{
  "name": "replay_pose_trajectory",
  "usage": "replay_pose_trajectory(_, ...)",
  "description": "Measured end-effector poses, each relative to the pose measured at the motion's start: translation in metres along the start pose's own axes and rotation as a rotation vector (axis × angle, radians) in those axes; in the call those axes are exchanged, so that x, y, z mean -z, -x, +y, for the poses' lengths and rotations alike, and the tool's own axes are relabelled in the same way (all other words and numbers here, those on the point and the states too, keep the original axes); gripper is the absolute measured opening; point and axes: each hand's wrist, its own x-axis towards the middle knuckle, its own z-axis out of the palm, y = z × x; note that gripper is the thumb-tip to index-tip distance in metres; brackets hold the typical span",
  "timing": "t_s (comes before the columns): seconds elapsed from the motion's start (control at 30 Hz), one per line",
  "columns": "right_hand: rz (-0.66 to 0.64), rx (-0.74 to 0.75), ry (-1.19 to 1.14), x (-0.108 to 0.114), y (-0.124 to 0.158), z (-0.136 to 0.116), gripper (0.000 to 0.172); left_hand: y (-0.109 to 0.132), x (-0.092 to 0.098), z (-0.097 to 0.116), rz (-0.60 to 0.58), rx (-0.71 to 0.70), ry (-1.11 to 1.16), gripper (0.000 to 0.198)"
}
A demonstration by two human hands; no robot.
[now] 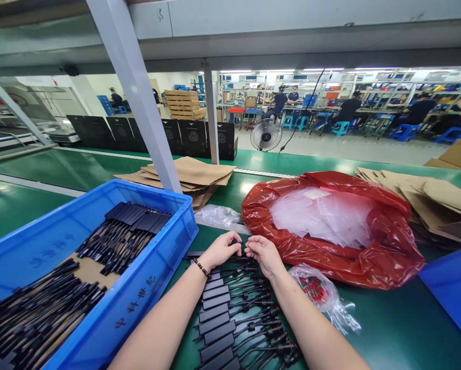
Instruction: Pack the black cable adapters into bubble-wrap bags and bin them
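Pinching a black cabled part (237,242) atop the module row (217,314) on the counter (388,318), I have left hand (223,248) and right hand (264,254) grips closed on it. Blue crate (149,288) crowds left; red bag (369,259) and clear pouch (318,291) right.

Blue crate (145,288) — black parts (218,313); red bag (369,257), green table (388,329).

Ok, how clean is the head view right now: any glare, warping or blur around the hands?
Head view: even overhead light, soft shadows; left hand and right hand sharp over the black parts. Glare on the red bag and green table. Wide-angle warp skews the grey post and blue bin.
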Motion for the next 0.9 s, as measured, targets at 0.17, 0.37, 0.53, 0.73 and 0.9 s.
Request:
replay_pose_trajectory(0.17, -0.011, -0.030, -0.017, -0.0007, 0.0006, -0.0013, 0.026, 0.0001, 0.0002, -0.0003, 0.002, 0.004, 0.010, 0.009)
replay_pose_trajectory(0.37, 0.015, 0.006, 0.039, -0.0038, 0.0028, -0.0025, 0.027, 0.0007, -0.0003, 0.0018, -0.001, 0.007, 0.012, 0.007)
replay_pose_trajectory(0.53, -0.001, 0.049, 0.087, -0.0059, 0.0047, -0.0018, 0.028, 0.0000, 0.0001, 0.0011, 0.006, 0.005, 0.003, 0.008)
replay_pose_trajectory(0.73, -0.014, 0.151, 0.224, -0.0088, 0.0062, 0.0007, 0.025, -0.0012, -0.0006, -0.0020, -0.008, -0.006, -0.014, 0.009)
replay_pose_trajectory(0.9, -0.032, 0.207, 0.368, -0.0084, 0.0080, 0.0029, 0.019, -0.0013, -0.0007, -0.0021, -0.001, -0.008, -0.057, 0.019)
